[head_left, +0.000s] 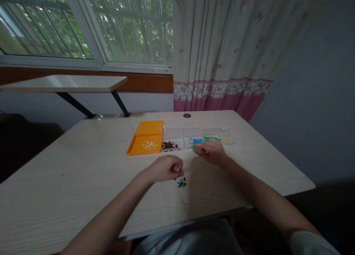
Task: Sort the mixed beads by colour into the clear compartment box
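Observation:
My right hand (213, 151) is over the front of the transparent boxes, its thumb and finger pinched on a small green piece (193, 147). Close by it are a transparent box of blue pieces (196, 140), one of green pieces (211, 138) and one of yellow pieces (227, 139). Nearer to me, my left hand (167, 168) is curled with its fingertips together; what they hold, if anything, is too small to make out. Just beside those fingertips lies a little pile of green, blue and brown pieces (182, 182) on the table.
An open orange case (149, 128) with white pieces (150, 145) stands left of a transparent box of brown pieces (169, 145). All rest on a pale wooden table (97, 173). A raised shelf (83, 83) is at the back left, a curtain (219, 55) behind.

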Demonstrator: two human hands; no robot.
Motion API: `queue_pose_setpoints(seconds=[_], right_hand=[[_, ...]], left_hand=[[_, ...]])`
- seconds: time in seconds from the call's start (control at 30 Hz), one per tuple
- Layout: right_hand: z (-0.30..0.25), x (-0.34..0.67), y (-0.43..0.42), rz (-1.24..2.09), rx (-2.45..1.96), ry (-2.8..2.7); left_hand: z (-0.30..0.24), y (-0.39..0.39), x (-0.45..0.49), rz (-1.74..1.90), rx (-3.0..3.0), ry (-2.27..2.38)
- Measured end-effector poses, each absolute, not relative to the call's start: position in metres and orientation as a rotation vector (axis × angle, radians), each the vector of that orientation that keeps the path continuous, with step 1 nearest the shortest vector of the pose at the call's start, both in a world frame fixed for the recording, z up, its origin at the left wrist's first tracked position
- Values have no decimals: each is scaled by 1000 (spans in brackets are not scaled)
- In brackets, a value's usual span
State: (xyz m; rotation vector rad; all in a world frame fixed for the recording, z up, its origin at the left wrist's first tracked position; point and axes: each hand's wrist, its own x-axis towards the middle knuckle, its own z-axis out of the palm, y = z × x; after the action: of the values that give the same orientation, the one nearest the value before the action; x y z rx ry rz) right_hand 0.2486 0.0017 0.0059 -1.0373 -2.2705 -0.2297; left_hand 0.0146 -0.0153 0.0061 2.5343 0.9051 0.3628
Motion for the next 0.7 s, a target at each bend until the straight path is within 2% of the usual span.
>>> queue_pose_setpoints(seconds=[0.2, 0.5, 0.7], right_hand=[[15, 274, 21, -249, -1150, -2356], [23, 324, 46, -153, -1671, -2351], [16, 281, 28, -60, -1491, -2417]], left_hand=[[6, -13, 11, 386, 2519, 869], [4, -9, 7, 332, 2501, 809], [-1, -7, 14, 487, 2397, 817]])
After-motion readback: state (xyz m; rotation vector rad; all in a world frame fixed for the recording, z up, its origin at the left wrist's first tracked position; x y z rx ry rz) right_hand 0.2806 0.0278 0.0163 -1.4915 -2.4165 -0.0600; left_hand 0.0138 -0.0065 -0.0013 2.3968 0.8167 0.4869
